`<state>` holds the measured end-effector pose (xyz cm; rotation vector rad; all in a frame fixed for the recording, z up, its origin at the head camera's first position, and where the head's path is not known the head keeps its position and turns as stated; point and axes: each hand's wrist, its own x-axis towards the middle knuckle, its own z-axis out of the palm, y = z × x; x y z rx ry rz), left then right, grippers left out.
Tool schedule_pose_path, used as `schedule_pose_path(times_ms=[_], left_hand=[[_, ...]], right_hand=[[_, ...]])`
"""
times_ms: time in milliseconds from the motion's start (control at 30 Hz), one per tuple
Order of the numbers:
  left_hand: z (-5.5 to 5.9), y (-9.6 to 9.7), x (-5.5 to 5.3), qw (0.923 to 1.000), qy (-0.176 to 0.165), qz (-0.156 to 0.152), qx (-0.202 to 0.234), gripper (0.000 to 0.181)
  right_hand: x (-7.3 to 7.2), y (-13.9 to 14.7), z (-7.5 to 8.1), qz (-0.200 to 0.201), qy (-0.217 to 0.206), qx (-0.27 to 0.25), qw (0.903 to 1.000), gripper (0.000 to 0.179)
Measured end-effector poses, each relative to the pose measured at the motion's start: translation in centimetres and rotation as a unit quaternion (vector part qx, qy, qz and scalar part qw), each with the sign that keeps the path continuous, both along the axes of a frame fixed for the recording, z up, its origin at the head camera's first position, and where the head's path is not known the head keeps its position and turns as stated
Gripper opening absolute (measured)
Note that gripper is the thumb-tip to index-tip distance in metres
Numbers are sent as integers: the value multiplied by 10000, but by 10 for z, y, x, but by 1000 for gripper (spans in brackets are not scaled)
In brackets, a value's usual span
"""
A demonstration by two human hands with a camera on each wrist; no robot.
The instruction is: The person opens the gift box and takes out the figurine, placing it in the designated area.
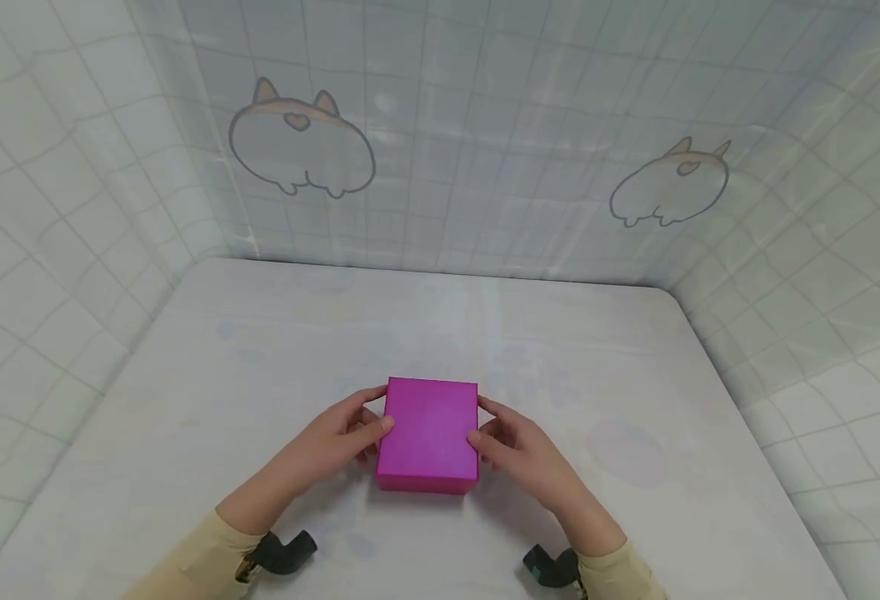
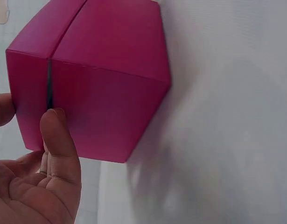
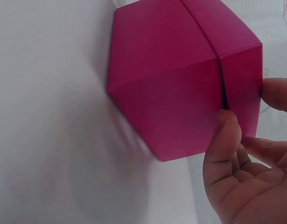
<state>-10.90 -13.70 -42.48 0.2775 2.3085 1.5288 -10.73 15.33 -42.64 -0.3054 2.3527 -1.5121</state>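
Note:
A bright magenta lidded box (image 1: 428, 433) stands on the table between both hands. Its lid (image 2: 27, 98) sits on the base (image 2: 103, 109), with a thin dark gap along the seam in both wrist views. My left hand (image 1: 346, 429) pinches the lid from the left, thumb on the top edge and a fingertip at the seam. From the right, my right hand (image 1: 517, 446) pinches the lid the same way, with a fingertip at the gap beside the base (image 3: 171, 107). What the box contains is hidden.
A pale cloth-covered table (image 1: 275, 333) surrounds the box. Grid-patterned curtains with cartoon animal drawings (image 1: 301, 146) enclose it at the back and both sides. Black curved pieces (image 1: 284, 553) are fixed at both wrists, by the yellow sleeves (image 1: 203, 562).

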Motion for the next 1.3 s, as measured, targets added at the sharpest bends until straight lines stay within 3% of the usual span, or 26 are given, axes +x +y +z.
schedule_pose_path(times_ms=[233, 367, 467, 567, 667, 733, 1000, 1300], left_hand=[[16, -8, -2, 9991, 292, 263, -155, 61], [29, -15, 1, 9928, 904, 399, -676, 61], [36, -20, 3, 9796, 1555, 535, -1155, 61], [42, -24, 6, 9608, 2147, 757, -1581, 62], [45, -28, 9, 9475, 2450, 968, -1814, 62], [47, -29, 10, 9457, 2480, 1064, -1814, 63], [46, -32, 15, 9556, 2284, 1327, -1306, 65], [50, -42, 26, 9537, 2226, 1821, -877, 50]], right_hand=[[-5, -8, 18, 281, 518, 165, 9981, 59], [-7, -20, 26, 268, 1155, 555, 9914, 61], [-8, -30, 30, 184, 1726, 682, 9825, 61], [-9, -40, 35, 176, 2137, 650, 9746, 59], [-10, -48, 40, 257, 2334, 529, 9706, 57], [-11, -53, 43, 260, 2362, 487, 9701, 55], [-12, -67, 51, -3, 2188, 283, 9754, 50], [-9, -89, 46, -214, 2108, -25, 9773, 41]])
